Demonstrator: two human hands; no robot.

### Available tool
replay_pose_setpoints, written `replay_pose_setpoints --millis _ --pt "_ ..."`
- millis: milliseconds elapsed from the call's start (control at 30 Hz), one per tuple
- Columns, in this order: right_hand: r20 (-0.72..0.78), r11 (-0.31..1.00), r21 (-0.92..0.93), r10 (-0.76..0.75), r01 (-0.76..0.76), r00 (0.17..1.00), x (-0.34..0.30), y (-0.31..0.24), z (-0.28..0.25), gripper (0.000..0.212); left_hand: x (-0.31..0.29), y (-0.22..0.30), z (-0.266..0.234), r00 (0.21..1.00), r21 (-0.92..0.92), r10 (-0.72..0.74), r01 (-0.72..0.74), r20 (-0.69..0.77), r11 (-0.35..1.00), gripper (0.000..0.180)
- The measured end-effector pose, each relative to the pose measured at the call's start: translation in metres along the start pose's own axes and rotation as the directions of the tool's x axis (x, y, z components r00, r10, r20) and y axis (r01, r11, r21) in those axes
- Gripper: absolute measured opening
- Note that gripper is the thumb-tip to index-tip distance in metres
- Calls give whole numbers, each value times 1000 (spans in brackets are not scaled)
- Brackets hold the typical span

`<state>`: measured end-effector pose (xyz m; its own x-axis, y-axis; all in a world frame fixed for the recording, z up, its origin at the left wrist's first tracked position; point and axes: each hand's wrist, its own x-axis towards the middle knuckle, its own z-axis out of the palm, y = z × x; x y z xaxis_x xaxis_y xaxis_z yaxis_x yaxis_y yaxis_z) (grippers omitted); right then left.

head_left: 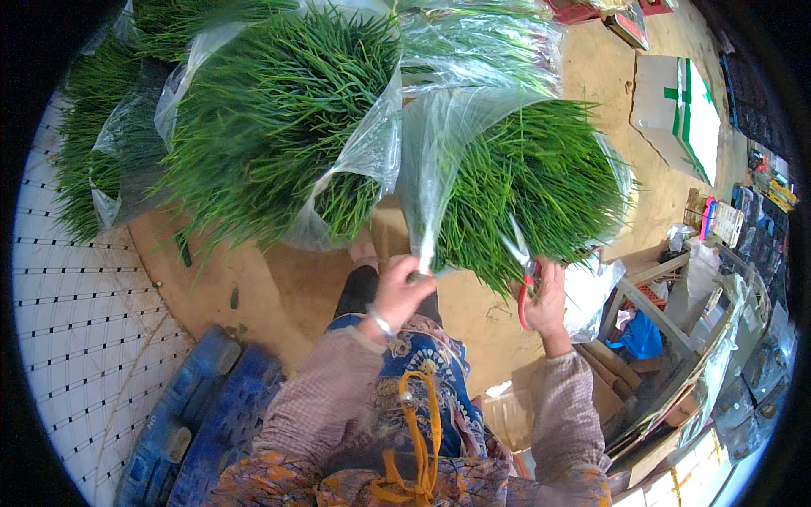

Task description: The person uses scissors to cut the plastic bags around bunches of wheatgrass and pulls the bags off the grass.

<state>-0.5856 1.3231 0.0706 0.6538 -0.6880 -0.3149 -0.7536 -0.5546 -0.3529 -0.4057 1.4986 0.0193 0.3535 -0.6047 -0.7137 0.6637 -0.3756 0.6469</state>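
Note:
My left hand [401, 291] pinches the lower end of a clear plastic bag [435, 152], pulled down into a narrow twist. That bag lies along the left side of a thick bunch of long green chive-like stalks [541, 186]. At the bunch's near edge, my right hand [549, 300] is wrapped round red-handled scissors [516, 244]. Their blades point up against the leaf tips and look parted. Left of this bunch spreads a larger one [279, 110], partly wrapped in clear plastic.
More plastic-wrapped greens [477, 51] lie behind. Blue plastic pallets [224, 414] are at lower left, beside a white tiled surface with black dots [76, 321]. On the right are a white box with green tape [680, 110], a wooden frame [621, 308] and a blue bag [642, 338].

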Motion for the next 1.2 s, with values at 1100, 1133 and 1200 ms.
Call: replay_pose_setpoints --millis 1100,1133,1200 --pt "25 944 -72 -322 323 947 27 -39 31 39 65 -54 -2 973 -832 -169 223 158 508 17" --pt "65 965 -23 -260 261 964 27 -39 35 39 63 -52 -1 972 -833 -166 228 166 504 17" --pt "36 982 123 -152 146 988 22 -37 34 40 61 -47 0 973 -789 -124 229 193 570 17"
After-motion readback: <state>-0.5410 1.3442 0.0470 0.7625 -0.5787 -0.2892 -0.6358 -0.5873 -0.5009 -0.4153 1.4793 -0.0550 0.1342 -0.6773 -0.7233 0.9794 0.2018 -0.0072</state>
